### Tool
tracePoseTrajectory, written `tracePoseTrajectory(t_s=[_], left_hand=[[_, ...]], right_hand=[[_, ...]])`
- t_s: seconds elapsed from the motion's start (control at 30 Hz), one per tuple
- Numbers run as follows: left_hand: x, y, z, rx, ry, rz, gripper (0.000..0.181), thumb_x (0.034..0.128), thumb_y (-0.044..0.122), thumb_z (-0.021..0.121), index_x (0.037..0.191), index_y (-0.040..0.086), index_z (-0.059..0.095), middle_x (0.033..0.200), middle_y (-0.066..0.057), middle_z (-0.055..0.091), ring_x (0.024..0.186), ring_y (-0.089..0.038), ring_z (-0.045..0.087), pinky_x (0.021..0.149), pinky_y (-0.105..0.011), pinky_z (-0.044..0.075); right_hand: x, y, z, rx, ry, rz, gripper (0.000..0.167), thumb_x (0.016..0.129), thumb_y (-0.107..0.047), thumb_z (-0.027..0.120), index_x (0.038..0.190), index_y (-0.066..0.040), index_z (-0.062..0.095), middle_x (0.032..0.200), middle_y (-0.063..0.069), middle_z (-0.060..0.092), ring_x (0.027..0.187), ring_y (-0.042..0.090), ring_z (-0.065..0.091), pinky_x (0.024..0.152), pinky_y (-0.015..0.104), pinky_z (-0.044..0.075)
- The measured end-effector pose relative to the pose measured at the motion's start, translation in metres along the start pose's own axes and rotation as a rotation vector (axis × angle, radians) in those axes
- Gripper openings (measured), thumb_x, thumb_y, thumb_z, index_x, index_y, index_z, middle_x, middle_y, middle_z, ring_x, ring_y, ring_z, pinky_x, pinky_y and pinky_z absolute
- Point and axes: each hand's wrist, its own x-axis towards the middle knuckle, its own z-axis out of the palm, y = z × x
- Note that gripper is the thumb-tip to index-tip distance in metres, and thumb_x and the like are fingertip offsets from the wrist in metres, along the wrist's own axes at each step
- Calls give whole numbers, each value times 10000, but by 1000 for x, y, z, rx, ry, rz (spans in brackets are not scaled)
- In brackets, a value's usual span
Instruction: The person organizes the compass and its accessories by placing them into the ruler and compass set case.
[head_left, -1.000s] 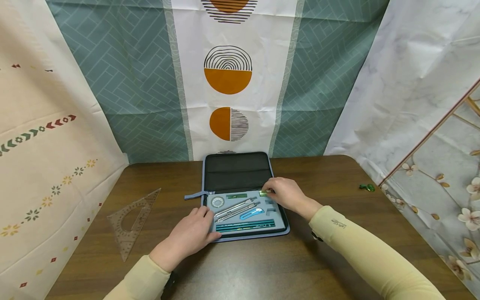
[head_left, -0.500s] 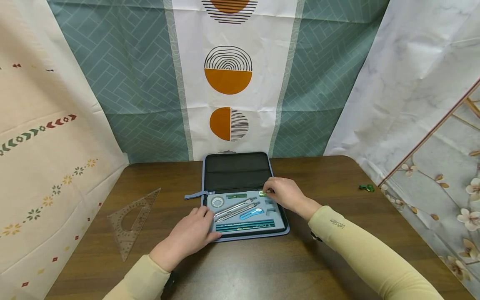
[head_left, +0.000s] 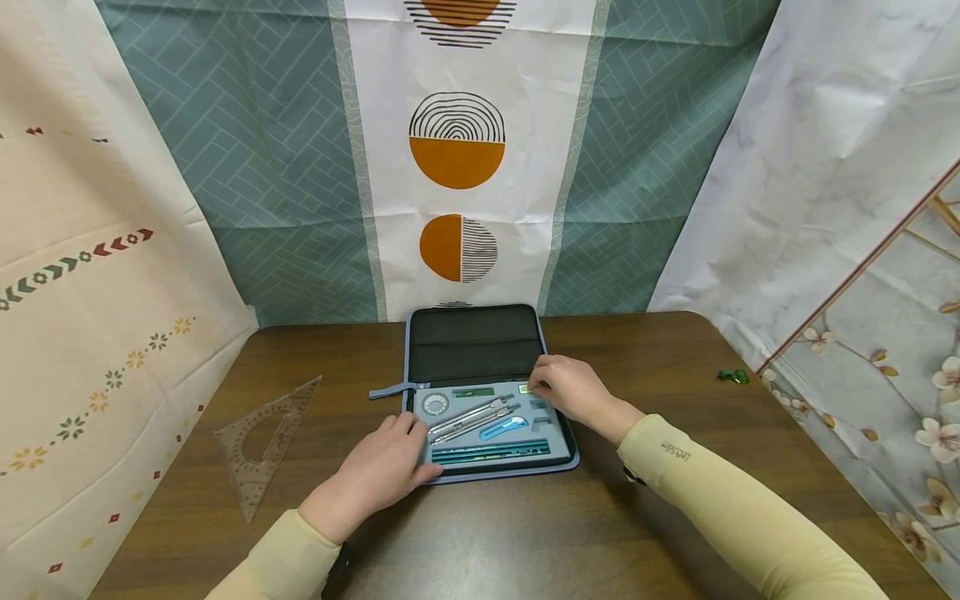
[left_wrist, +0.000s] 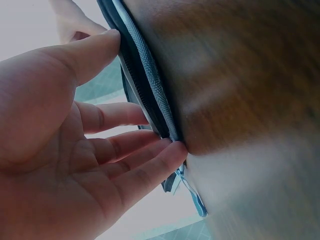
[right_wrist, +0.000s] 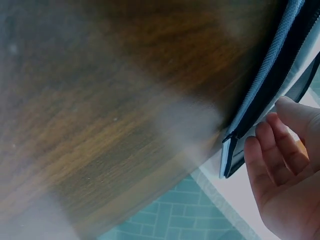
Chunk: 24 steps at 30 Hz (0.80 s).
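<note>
A blue-edged zip case (head_left: 574,433) lies unfolded on the table, with a pale grey tray (head_left: 442,427) in its near half. My left hand (head_left: 381,467) rests at the case's left front corner, its thumb and extended fingers (left_wrist: 145,175) touching the edge. At the tray's back right, my right hand (head_left: 572,388) has its fingertips on a small pale-green piece (head_left: 524,388), partly covered; whether they pinch or press it is hidden. In the tray lie green pencils (head_left: 491,451), two silver compasses (head_left: 471,414), a blue cutter (head_left: 504,427), a white disc (head_left: 435,404) and a dark green strip (head_left: 474,392).
Left of the case, a clear set square (head_left: 262,442) lies on the brown table (head_left: 480,533). A small dark green object (head_left: 733,376) is near the right edge. Patterned cloths (head_left: 300,167) hang behind and at both sides.
My right fingertips have shifted slightly to the right, and less of the pale-green piece shows. The left hand and the case have stayed in place.
</note>
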Motion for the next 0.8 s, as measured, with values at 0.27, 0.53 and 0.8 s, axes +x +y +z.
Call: tracePoseTrajectory(t_s=[0.27,0.53,0.8], left_hand=[[0,0,0,6,11,8,584,973,397,874,1259,-71,673,1226,-218,657,1055,-356,632,842,-466,608],[-1,0,0,6,6,7,587,975,390,874,1266,-78,671,1231,-225,657,1061,-362,632,846,-466,608],[0,1,0,7,6,4,586,972,394,877,1260,-75,675,1228,-220,660,1054,-355,632,838,-462,606]], right_hand=[[-1,0,1,-16,15,-15,109,946,-38,875,989,-137,862,988,-16,754,946,193,726,861,402,620],[-2,1,1,-28,1,-19,107,958,-43,866,1004,-140,862,1007,-15,755,958,193,723,871,401,621],[-6,1,1,-13,-8,-23,121,959,-33,863,1038,-124,860,1052,5,755,997,209,719,903,411,618]])
